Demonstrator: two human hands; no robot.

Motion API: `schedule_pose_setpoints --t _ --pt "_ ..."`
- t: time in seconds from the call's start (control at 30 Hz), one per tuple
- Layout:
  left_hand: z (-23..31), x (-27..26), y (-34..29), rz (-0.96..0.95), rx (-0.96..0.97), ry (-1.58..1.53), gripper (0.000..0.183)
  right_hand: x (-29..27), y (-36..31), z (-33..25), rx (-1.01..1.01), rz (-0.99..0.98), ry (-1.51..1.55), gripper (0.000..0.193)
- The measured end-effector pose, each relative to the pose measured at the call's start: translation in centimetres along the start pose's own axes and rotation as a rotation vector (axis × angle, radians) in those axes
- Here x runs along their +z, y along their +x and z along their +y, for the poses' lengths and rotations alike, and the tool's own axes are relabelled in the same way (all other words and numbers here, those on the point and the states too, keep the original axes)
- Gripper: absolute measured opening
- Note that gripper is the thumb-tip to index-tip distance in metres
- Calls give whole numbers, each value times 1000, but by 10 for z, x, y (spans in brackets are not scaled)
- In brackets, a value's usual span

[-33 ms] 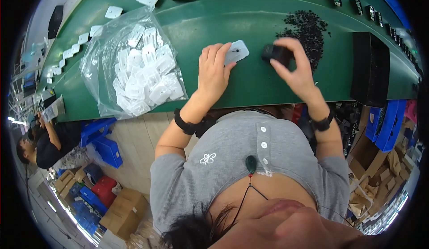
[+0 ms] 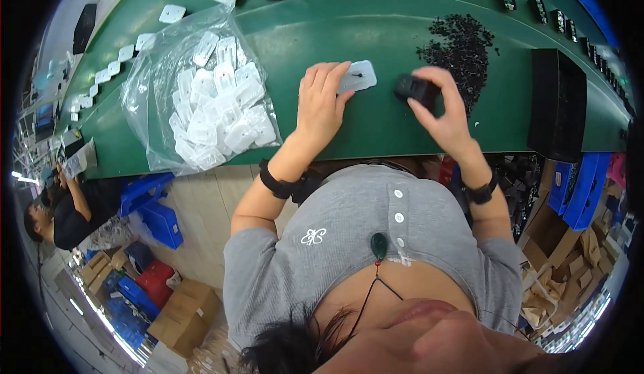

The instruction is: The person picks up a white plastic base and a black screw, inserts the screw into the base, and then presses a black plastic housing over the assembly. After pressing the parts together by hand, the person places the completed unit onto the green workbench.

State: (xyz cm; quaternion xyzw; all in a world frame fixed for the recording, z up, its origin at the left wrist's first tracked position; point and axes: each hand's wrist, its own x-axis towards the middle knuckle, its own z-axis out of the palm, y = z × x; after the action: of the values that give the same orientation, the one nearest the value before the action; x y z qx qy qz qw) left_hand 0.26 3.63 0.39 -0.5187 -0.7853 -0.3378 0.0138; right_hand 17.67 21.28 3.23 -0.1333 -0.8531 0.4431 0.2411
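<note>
Green worktop (image 2: 379, 132), blk small-parts heap (image 2: 464, 42) near R hand (image 2: 448, 105), which pinches blk block (image 2: 412, 89) thumb-to-fingers. L hand (image 2: 318, 104) holds white plastic plate (image 2: 365, 76) by L end, gap to block. Prob. best: keep plate steady, block grip square.

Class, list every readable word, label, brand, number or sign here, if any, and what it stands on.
Nothing reads clearly.
Grey buttoned fabric shirt: white looping emblem, no legible word.
Right-side blue plastic bin: pale mark, too small to read.
White rounded plastic plate at left hand: no legible text.
Black box-shaped part: none legible.
</note>
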Motion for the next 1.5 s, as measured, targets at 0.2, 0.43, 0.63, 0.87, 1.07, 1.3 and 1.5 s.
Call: schedule_pose_setpoints --t 0.2,0.43,0.63,0.87,1.07,1.3,1.5 --pt "-1 -8 -2 -88 137 -108 49 0 -40 -12 38 -73 -237 42" --pt "-9 -12 -12 16 -58 -409 46 21 -3 -35 -146 -102 -164 42" --pt "-9 -17 -16 -30 18 -403 48 46 18 -20 -196 -193 -199 39" --pt "-18 -17 -21 -102 162 -211 50 55 21 -12 -269 -206 -222 40" --pt "-3 -3 -19 -18 210 3 59 41 32 -10 -56 -275 -43 41" --pt "4 -16 8 -183 -553 -796 34 55 43 -22 336 -122 738 58" --pt "-39 -48 17 247 -192 -146 24 26 91 -2 260 48 458 40"
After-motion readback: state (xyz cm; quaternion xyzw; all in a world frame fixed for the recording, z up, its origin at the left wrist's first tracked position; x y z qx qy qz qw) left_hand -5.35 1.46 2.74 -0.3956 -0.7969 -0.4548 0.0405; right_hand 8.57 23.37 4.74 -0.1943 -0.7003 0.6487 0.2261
